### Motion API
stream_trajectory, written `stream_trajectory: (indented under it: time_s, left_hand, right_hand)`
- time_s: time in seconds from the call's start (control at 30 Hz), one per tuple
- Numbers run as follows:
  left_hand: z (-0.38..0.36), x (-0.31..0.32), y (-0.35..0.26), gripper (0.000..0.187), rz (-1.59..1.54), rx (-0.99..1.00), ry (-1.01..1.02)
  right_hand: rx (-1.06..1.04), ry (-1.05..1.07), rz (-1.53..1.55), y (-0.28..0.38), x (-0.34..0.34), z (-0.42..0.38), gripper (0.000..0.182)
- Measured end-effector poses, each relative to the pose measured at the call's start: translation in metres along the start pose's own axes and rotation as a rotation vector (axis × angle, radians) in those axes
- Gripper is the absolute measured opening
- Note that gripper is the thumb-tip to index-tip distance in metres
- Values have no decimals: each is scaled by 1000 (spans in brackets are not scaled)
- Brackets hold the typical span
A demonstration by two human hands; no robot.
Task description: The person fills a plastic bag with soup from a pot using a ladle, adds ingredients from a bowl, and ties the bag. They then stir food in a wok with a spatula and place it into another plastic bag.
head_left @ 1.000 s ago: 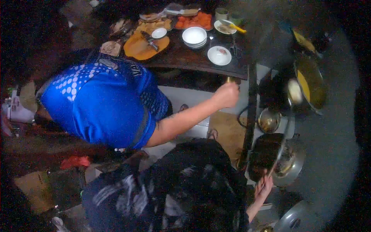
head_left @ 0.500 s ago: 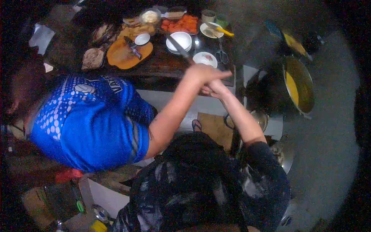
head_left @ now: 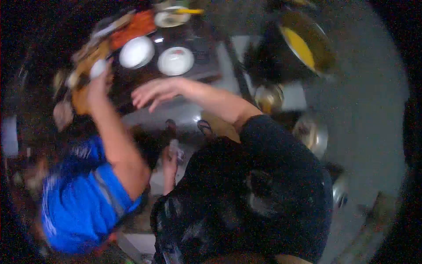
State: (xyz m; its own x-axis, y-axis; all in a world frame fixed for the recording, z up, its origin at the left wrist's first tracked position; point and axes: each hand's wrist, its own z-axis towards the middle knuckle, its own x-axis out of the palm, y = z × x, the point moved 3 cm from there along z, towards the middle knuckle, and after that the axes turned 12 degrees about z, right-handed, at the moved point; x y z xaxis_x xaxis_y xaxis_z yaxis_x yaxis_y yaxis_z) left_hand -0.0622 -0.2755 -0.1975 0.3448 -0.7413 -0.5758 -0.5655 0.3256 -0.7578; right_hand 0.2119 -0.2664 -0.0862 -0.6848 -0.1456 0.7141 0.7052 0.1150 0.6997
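Observation:
My right hand is stretched leftward over the table's near edge, palm down, fingers apart, with nothing in it. Just beyond it sits a white bowl with a reddish mark. Low by my black shirt, my left hand is closed around a small whitish thing; blur hides what it is. To the left, a co-worker in a blue shirt reaches over the table, their hand near a small white bowl and an orange board.
White bowls, chopped orange-red food and a plate with a yellow-handled tool stand farther back. At the right is a large pan with something yellow in it. Metal pots stand below it.
My view has swung, so the table shifts left. My right hand has come apart from the co-worker's knife-holding hand. The co-worker's arm now reaches toward the board. My left hand has come into view.

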Motion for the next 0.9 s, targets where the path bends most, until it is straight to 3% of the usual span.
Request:
stream_trajectory:
  time_s: [0.03, 0.07, 0.1, 0.13, 0.2, 0.23, 0.27, 0.37, 0.47, 0.57, 0.63, 0.67, 0.73, 0.87, 0.9]
  left_hand:
    - [11, 10, -8, 25, 5, 62, 12]
    - [17, 19, -20, 23, 1, 108, 37]
    - [16, 31, -32, 18, -49, 196, -12]
    - [13, 40, -30, 16, -132, 148, 124]
    - [-11, 57, -53, 17, 53, 176, 329]
    - [-15, 62, -34, 16, 464, 674, 97]
    - [-34, 67, -40, 17, 605, 768, 62]
    - [-59, 83, -33, 17, 538, 762, 347]
    - [-66, 137, 47, 18, 301, 693, 556]
    - [-73, 145, 112, 19, 349, 581, 703]
    - [-66, 115, 130, 19, 505, 543, 768]
    - [-29, 74, 130, 19, 576, 540, 814]
    - [-24, 62, 142, 19, 684, 520, 878]
    - [-39, 65, 126, 19, 831, 562, 937]
    - [-44, 64, 114, 19, 848, 575, 939]
  right_hand:
    - [66, -161, -39, -27, -16, -31, 63]
    - [111, -254, -86, -58, -32, -63, 50]
    - [166, -480, -240, -94, -48, -108, 32]
    - [178, -556, -295, -166, -95, -141, 22]
    - [231, -872, -419, -243, -80, -247, 20]
    - [223, -1018, -435, -284, -59, -292, 19]
    - [196, -1155, -421, -322, -34, -334, 19]
    - [18, -1610, -331, -430, 86, -432, 18]
    - [-198, -2063, -157, -548, 228, -486, 18]
    - [-237, -2264, 469, -723, 326, -522, 16]
    - [283, -2686, 44, -749, 405, -537, 30]
    - [541, -2803, 380, -699, 442, -488, 36]
    - [401, -3220, 351, -691, 490, -508, 45]
    - [927, -2950, 240, -770, 483, -623, 54]
    - [795, -2996, 270, -777, 480, -644, 58]
